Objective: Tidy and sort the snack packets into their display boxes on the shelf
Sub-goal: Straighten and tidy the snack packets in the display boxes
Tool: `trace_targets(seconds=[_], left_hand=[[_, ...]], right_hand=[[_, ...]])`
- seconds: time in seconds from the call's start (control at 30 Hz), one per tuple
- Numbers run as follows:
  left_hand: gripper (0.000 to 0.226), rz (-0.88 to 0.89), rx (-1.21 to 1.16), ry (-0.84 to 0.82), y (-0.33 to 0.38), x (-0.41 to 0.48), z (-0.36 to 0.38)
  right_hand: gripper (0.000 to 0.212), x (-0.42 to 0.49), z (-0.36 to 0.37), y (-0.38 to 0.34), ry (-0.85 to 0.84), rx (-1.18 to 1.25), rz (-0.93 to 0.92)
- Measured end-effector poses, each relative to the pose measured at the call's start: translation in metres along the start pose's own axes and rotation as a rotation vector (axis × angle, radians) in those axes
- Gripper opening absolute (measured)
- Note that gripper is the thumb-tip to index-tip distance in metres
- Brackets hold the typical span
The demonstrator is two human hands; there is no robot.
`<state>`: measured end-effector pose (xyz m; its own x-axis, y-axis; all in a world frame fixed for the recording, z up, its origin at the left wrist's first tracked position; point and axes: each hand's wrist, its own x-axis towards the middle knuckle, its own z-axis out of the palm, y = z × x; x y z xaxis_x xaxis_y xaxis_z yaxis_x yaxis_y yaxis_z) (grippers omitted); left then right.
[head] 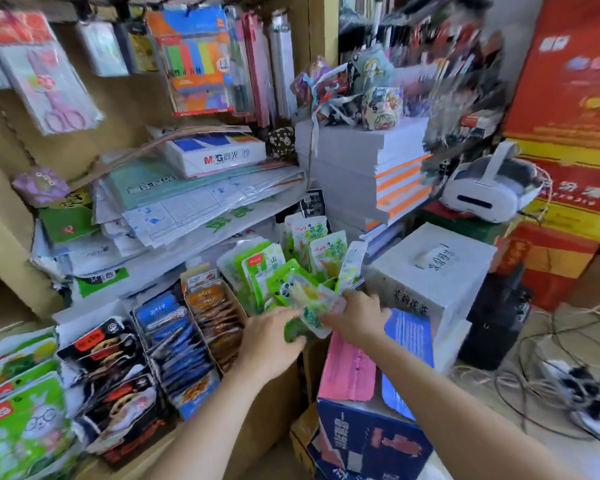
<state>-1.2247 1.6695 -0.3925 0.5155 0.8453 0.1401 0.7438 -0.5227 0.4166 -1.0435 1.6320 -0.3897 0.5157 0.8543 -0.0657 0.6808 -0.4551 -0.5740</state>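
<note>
Green and white snack packets stand crowded together at the right end of the low shelf. My left hand and my right hand both reach to the front of that pile and together hold a small bunch of green packets; the picture is blurred there. To the left stands a display box of brown packets, then a box of blue packets, then black and red packets. More green packets lie at the far left.
Paper stacks and an M&G ream fill the shelf above. A white carton stands to the right, and a blue carton with a pink flap sits below my right forearm. Cables and a shoe lie on the floor.
</note>
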Motion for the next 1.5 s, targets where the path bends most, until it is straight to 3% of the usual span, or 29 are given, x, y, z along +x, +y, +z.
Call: trace_targets(seconds=[0.13, 0.23, 0.33, 0.43, 0.57, 0.67, 0.77, 0.83, 0.93, 1.1, 1.23, 1.5], left_hand=[[0.037, -0.032, -0.169, 0.077, -0.001, -0.004, -0.004], [0.03, -0.044, -0.248, 0.239, 0.005, -0.003, -0.019], [0.04, -0.04, -0.345, 0.392, 0.011, 0.007, -0.036], [0.056, 0.0, -0.298, 0.34, 0.006, 0.018, -0.046], [0.038, -0.051, -0.354, 0.207, -0.006, 0.022, -0.047], [0.024, -0.069, -0.401, 0.318, -0.018, 0.028, -0.049], [0.016, -0.141, -0.356, 0.545, -0.029, 0.039, -0.054], [0.015, -0.194, -0.341, 0.665, -0.034, 0.045, -0.056], [0.014, -0.244, -0.362, 0.742, -0.043, 0.051, -0.049], [0.017, -0.317, -0.402, 0.708, -0.057, 0.059, -0.025], [0.017, -0.322, -0.406, 0.681, -0.058, 0.064, -0.011], [0.021, -0.345, -0.442, 0.541, -0.058, 0.067, -0.007]], right_hand=[[0.008, 0.01, -0.007, 0.005, 0.119, 0.429, -0.11], [0.013, 0.013, -0.029, 0.003, 0.254, 0.493, -0.213], [0.014, 0.013, -0.039, -0.001, 0.315, 0.53, -0.275], [0.015, 0.011, -0.041, -0.02, 0.272, 0.502, -0.424], [0.014, 0.011, -0.039, -0.044, 0.211, 0.473, -0.577], [0.017, 0.015, -0.034, -0.053, 0.217, 0.521, -0.575], [0.04, 0.024, -0.025, -0.058, 0.22, 0.583, -0.5], [0.044, 0.033, -0.019, -0.057, 0.229, 0.601, -0.44], [0.037, 0.043, -0.002, -0.054, 0.119, 0.352, -0.406], [0.057, 0.042, 0.035, -0.058, -0.128, -0.031, -0.539], [0.066, 0.044, 0.045, -0.056, -0.095, -0.21, -0.525], [0.052, 0.043, 0.046, -0.038, -0.015, -0.195, -0.619]])
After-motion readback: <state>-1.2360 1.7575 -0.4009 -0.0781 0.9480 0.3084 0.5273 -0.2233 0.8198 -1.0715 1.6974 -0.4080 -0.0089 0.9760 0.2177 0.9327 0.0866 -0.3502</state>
